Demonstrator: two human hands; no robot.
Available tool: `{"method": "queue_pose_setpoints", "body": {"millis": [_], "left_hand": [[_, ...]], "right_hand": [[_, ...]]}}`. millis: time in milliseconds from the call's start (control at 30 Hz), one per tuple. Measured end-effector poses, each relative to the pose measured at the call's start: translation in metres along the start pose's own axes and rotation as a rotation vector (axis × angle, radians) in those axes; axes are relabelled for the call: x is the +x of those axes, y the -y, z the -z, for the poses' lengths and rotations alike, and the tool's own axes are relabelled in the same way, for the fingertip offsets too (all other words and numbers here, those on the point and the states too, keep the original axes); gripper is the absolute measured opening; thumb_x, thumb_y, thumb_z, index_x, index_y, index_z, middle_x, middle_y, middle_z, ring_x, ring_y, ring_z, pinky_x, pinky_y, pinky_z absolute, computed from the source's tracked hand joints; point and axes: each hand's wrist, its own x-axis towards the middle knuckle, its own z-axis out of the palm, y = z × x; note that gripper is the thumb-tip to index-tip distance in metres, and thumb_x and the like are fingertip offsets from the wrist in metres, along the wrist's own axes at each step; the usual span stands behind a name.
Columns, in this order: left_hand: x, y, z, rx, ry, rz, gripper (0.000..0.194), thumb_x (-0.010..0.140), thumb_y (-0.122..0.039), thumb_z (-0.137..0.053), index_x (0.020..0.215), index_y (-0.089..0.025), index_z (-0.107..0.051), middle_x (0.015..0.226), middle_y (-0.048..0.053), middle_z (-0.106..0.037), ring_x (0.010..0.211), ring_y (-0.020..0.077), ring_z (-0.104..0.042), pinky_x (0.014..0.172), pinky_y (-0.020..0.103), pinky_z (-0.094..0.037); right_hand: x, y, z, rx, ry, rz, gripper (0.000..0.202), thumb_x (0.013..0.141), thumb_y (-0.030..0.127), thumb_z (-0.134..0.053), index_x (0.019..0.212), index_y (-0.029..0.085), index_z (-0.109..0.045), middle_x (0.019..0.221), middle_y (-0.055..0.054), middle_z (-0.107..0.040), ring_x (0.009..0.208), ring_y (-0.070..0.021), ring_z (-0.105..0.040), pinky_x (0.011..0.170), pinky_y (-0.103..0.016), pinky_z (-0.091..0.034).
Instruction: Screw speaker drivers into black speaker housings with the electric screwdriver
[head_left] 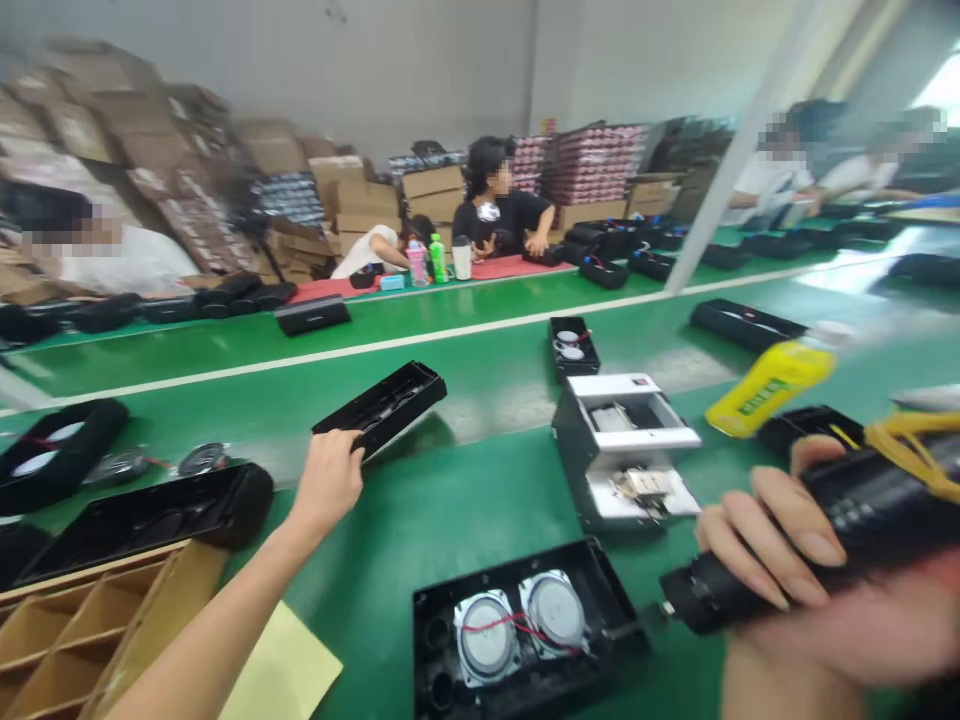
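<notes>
Closest to me, the right hand (pixel 780 540) is wrapped firmly round a black electric screwdriver (pixel 862 510), held sideways, its bit aimed at the near speaker housing (pixel 435 610); blur hides whether they touch. That housing lies open side up, presumably to leave its two speaker drivers (pixel 487 637) and red wires reachable. It sits between the hands, nearer the screwdriver, with neither hand's fingers on it.

Just beyond, the white-fronted screw dispenser (pixel 637 438) stands on the green worktop (pixel 465 500), likely put there to keep screws close to the tool.

Farther off to the left, the left hand (pixel 328 480) grasps a second, driverless housing (pixel 382 408) by its near end. The shell stretches away from the fingers, tilted, open side up; that end hold probably suits moving it one-handed while the other hand bears the tool.
</notes>
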Motion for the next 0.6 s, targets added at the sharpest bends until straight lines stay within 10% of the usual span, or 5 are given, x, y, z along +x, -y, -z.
{"method": "queue_pose_setpoints", "body": {"millis": [267,600], "left_hand": [[-0.059,-0.047,0.005,-0.274,-0.039,-0.320,0.022,0.102,-0.031,-0.045,0.110,-0.020,-0.062,0.092,0.010,-0.067,0.091,0.0330,-0.063,0.086,0.051,-0.052],[-0.075,-0.072,-0.006,-0.371,-0.005,-0.377,0.025,0.102,-0.027,-0.048,0.126,-0.024,-0.057,0.109,0.011,-0.066,0.104,0.0341,-0.063,0.093,0.054,-0.052]], "right_hand": [[0.035,0.013,-0.016,-0.229,0.414,0.566,0.055,0.089,0.079,-0.059,0.106,0.027,-0.070,0.061,0.006,-0.046,0.036,-0.0084,-0.033,0.032,-0.022,-0.030],[0.059,-0.014,-0.007,-0.400,0.489,0.543,0.061,0.091,0.079,-0.054,0.116,0.024,-0.065,0.068,0.005,-0.051,0.041,-0.0098,-0.044,0.039,-0.024,-0.038]]}}
